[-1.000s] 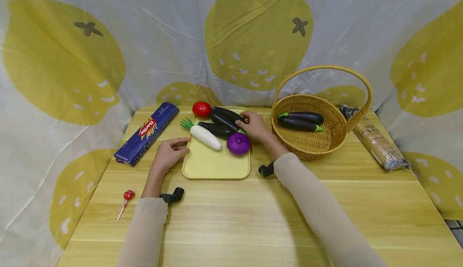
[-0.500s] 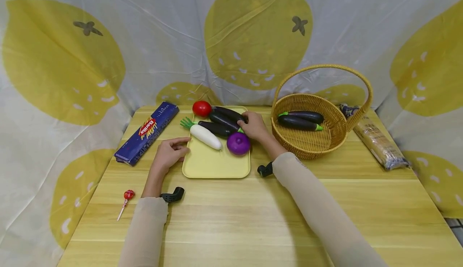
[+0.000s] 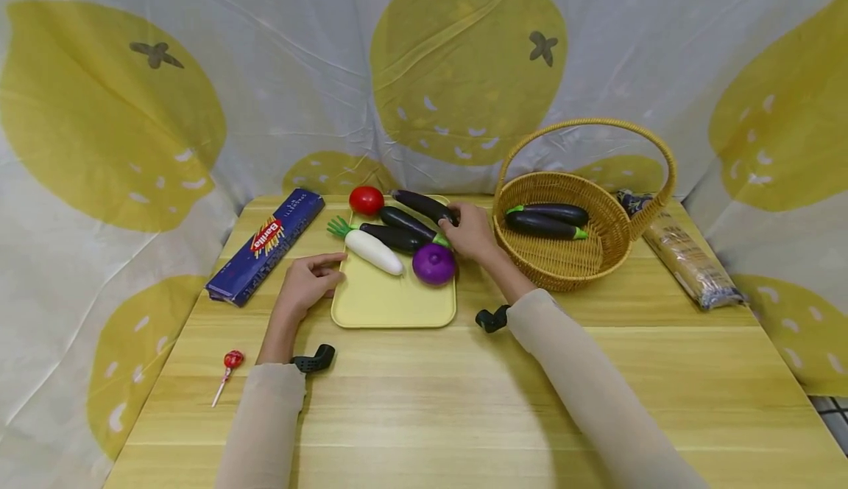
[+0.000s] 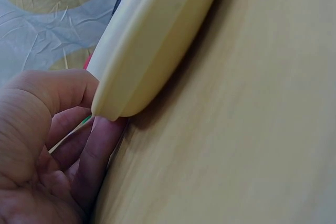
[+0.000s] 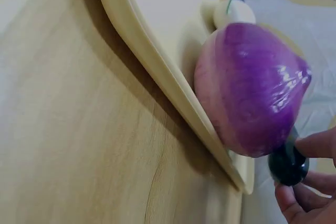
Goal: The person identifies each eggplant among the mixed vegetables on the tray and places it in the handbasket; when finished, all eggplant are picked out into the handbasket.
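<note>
My right hand point(image 3: 472, 231) pinches the end of a dark eggplant point(image 3: 419, 204) at the far right of the yellow tray point(image 3: 391, 308); in the right wrist view that eggplant point(image 5: 287, 165) shows between thumb and fingers, behind the purple onion point(image 5: 252, 90). Two more eggplants lie on the tray, a middle one point(image 3: 405, 221) and a nearer one point(image 3: 391, 236). Beside them are a white radish point(image 3: 373, 251) with green leaves and a red tomato point(image 3: 366, 200). At the tray's left edge my left hand point(image 3: 308, 283) grips the rim, thumb above and fingers beneath in the left wrist view.
Right of the tray stands a wicker basket point(image 3: 556, 280) with a tall handle, holding two eggplants point(image 3: 546, 225). A blue spaghetti box point(image 3: 265, 246) and a red lollipop point(image 3: 232, 359) lie left. A clear pasta bag point(image 3: 692, 261) lies at far right.
The far eggplant has come away from the one beside it, shifting slightly right in my right hand. My left hand stays at the tray's edge.
</note>
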Motion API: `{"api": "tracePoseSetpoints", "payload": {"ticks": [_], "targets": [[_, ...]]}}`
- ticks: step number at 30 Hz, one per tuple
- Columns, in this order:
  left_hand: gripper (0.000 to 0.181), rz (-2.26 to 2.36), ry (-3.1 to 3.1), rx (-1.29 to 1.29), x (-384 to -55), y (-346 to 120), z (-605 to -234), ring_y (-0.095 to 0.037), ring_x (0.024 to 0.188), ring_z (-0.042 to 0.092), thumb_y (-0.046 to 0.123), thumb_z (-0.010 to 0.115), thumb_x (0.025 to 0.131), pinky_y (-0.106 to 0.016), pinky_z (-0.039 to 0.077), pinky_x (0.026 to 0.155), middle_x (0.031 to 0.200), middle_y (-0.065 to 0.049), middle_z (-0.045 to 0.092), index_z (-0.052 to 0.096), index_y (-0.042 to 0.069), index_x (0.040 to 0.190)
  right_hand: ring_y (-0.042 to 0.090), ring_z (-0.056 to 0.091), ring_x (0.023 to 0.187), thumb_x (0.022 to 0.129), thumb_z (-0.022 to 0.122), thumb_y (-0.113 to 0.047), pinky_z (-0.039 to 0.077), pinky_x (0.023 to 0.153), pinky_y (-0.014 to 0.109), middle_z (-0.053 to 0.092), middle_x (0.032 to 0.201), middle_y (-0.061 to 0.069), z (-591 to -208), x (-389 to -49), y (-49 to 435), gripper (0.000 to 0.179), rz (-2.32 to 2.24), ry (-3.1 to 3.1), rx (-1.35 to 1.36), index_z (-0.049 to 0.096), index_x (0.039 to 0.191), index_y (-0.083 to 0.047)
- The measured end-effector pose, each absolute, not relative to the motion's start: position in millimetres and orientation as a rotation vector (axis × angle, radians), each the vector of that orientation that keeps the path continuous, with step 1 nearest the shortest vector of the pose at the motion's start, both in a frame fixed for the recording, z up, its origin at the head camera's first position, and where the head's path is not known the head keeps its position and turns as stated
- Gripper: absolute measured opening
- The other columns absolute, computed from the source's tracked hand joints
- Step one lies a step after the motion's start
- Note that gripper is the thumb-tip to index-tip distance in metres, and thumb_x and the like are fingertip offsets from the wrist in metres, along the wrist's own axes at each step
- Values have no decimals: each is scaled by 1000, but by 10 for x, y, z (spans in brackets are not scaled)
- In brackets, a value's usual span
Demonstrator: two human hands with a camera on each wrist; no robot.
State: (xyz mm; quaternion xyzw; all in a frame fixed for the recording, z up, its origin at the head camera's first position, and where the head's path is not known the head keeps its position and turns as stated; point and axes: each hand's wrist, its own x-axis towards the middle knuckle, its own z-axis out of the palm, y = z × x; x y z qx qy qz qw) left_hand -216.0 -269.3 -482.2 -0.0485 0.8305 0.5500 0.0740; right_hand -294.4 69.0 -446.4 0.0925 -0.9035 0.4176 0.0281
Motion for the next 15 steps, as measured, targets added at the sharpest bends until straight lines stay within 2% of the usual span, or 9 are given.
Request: {"api": "tracePoseSetpoints", "payload": {"ticks": [8, 15], "targets": [[43, 1650, 2505, -142, -2173, -2703, -4837, -8, 74, 63, 14, 76, 91, -25, 61, 63, 97, -12, 72, 71, 14, 134, 27, 68, 107, 98, 68, -18, 55, 94, 40, 74, 120, 15, -4337, -2779, 778, 41, 1343, -2756, 293, 65, 136, -4], [45, 1643, 2474, -155, -2203, -2732, -4854, -8, 69, 62, 10, 73, 93, -26, 60, 61, 98, -15, 71, 68, 10, 138, 31, 68, 111, 97, 70, -16, 55, 95, 46, 73, 124, 16, -4142, -2609, 955, 41, 1278, -2728, 381, 66, 136, -4]]}}
